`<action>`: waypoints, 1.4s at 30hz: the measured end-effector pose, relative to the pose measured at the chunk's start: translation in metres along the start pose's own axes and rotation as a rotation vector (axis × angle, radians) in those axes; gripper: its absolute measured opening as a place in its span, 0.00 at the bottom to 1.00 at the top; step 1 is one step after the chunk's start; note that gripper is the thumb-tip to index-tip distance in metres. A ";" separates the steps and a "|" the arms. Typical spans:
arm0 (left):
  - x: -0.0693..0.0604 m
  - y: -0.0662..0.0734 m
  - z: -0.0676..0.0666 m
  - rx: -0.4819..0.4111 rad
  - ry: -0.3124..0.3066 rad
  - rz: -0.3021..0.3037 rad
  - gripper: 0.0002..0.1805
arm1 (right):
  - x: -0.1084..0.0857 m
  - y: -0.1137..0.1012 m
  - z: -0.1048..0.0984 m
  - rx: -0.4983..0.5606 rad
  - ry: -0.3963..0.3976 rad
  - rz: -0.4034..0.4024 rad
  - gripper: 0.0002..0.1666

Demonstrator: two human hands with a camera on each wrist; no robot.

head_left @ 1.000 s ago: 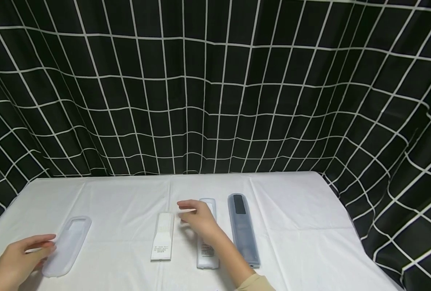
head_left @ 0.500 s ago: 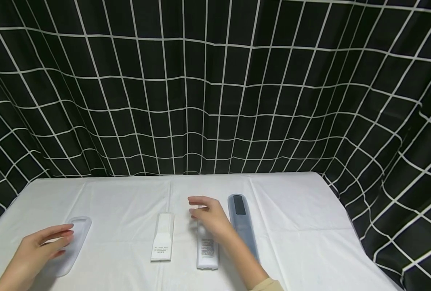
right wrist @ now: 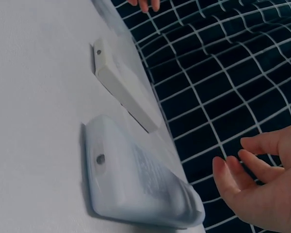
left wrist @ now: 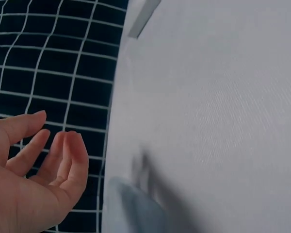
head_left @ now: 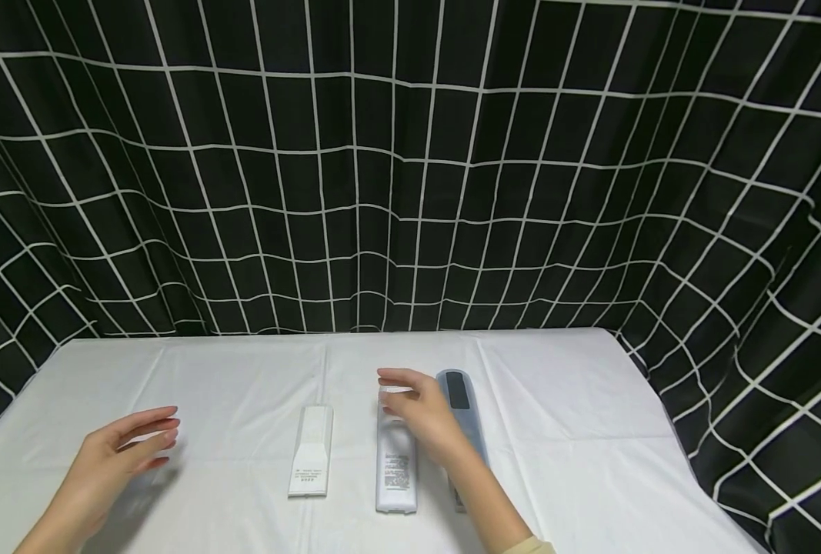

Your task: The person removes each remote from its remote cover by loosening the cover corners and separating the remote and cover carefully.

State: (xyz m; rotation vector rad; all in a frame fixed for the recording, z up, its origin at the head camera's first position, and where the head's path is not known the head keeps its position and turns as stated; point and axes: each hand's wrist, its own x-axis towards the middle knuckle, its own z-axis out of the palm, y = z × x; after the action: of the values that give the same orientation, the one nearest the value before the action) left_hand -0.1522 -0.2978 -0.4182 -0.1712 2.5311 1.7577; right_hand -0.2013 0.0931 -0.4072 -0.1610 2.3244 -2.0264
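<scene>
My left hand [head_left: 115, 465] hovers over the left of the table, fingers loosely bent and holding nothing. The clear remote cover seen there earlier cannot be made out in the head view; a blurred bluish shape [left wrist: 136, 208] lies low in the left wrist view. Just above the far end of a remote in a translucent cover [head_left: 396, 469], label side up, is my right hand [head_left: 420, 408], also holding nothing. To its left lies a white remote [head_left: 309, 454], back side up. Partly hidden behind the right forearm is a blue-grey covered remote [head_left: 458, 392] with a dark panel.
A white cloth [head_left: 590, 431] covers the table, lightly creased. Behind and along both sides hangs a black curtain [head_left: 410, 192] with a white grid. The remotes lie roughly side by side.
Both hands have moved to the right and slightly away from me, the left one across where the clear cover lay. The remotes have stayed in place.
</scene>
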 end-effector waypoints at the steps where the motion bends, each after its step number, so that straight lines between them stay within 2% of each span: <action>1: 0.000 0.001 0.002 -0.011 0.000 0.009 0.27 | 0.000 0.000 -0.001 -0.003 0.006 -0.002 0.23; 6: 0.000 0.003 0.012 -0.085 -0.001 0.069 0.15 | -0.002 -0.001 -0.008 -0.010 0.038 -0.010 0.23; 18: 0.007 0.017 0.042 -0.179 -0.004 0.127 0.17 | -0.002 0.004 -0.020 -0.053 0.097 -0.019 0.24; 22: 0.010 0.022 0.051 -0.183 -0.009 0.123 0.18 | -0.002 0.005 -0.023 -0.051 0.106 -0.016 0.24; 29: 0.012 0.036 0.070 -0.177 -0.009 0.108 0.27 | 0.000 0.006 -0.027 -0.043 0.114 -0.007 0.26; 36: 0.017 0.041 0.090 -0.192 -0.020 0.072 0.28 | 0.002 0.009 -0.029 -0.067 0.123 0.001 0.26; 42: 0.021 0.046 0.108 -0.212 -0.042 0.081 0.27 | 0.004 0.011 -0.030 -0.102 0.124 0.027 0.27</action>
State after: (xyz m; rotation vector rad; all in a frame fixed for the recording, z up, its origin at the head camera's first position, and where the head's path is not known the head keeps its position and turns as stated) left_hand -0.1809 -0.1822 -0.4159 -0.0402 2.3505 2.0358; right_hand -0.2086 0.1241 -0.4142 -0.0077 2.4902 -1.9591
